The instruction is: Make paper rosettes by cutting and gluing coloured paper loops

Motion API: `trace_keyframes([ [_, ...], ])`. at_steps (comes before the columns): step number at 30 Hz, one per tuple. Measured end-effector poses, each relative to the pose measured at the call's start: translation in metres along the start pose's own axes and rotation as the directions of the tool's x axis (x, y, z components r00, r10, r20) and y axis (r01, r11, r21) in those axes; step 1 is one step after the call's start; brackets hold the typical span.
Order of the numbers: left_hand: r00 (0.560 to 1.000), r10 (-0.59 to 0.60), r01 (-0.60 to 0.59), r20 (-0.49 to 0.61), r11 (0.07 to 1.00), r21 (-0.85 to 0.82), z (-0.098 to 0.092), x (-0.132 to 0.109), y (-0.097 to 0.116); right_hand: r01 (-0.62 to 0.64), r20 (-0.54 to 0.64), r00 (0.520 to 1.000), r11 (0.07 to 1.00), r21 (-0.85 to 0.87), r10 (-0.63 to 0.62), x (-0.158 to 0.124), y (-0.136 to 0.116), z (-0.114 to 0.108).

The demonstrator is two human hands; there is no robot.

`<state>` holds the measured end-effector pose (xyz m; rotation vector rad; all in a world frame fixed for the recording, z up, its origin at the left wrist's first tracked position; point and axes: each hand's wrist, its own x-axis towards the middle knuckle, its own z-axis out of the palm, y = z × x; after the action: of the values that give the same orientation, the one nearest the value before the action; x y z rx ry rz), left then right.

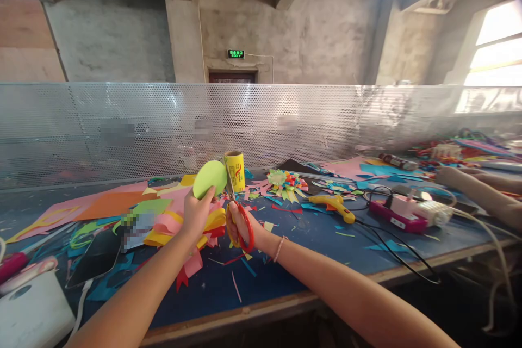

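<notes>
My left hand (pixel 197 211) pinches a round light-green paper disc (pixel 210 179) by its lower edge, thumb on the near face. Close beside it, my right hand (pixel 243 228) is closed around scissors (pixel 246 231) with red and yellow handles. Their blades point up near the disc's right edge; I cannot tell whether they touch it. Behind the blades a yellow cardboard tube (pixel 234 171) stands upright on the table. Below the hands lie looped pink and yellow paper strips (pixel 169 228), partly hidden by my left arm.
A yellow glue gun (pixel 334 205) lies right of centre, its cord trailing to a purple power strip (pixel 397 218). Paper rosettes (pixel 285 180) and scraps cover the blue table (pixel 285 277). A phone (pixel 95 255) lies left. Another person's arm (pixel 481 190) reaches in at right. A perforated metal screen (pixel 253 119) stands behind.
</notes>
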<state>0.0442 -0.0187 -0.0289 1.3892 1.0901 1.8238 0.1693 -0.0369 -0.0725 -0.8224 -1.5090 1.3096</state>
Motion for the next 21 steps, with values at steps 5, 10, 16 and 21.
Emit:
trace_keyframes([
  [5,0.999,-0.014,0.007,-0.048,0.989,-0.145,0.0,0.0054,-0.0061,0.041,0.02,0.999,0.999,-0.028,-0.04,-0.0007,0.002,0.0014],
  [10,0.998,-0.019,0.025,0.053,0.994,-0.103,0.0002,0.0003,-0.002,0.015,-0.012,1.0,1.0,0.022,-0.014,0.0021,0.0048,0.0007],
  [16,0.997,0.014,-0.017,0.075,0.999,0.032,-0.0005,-0.0018,-0.0024,0.023,0.0,1.0,0.999,0.033,-0.023,0.0019,0.0015,-0.0002],
  [21,1.0,0.004,-0.004,-0.001,0.997,-0.071,-0.0007,0.0034,-0.0069,0.035,0.018,0.999,0.999,-0.008,-0.034,0.0016,0.0045,0.0],
])
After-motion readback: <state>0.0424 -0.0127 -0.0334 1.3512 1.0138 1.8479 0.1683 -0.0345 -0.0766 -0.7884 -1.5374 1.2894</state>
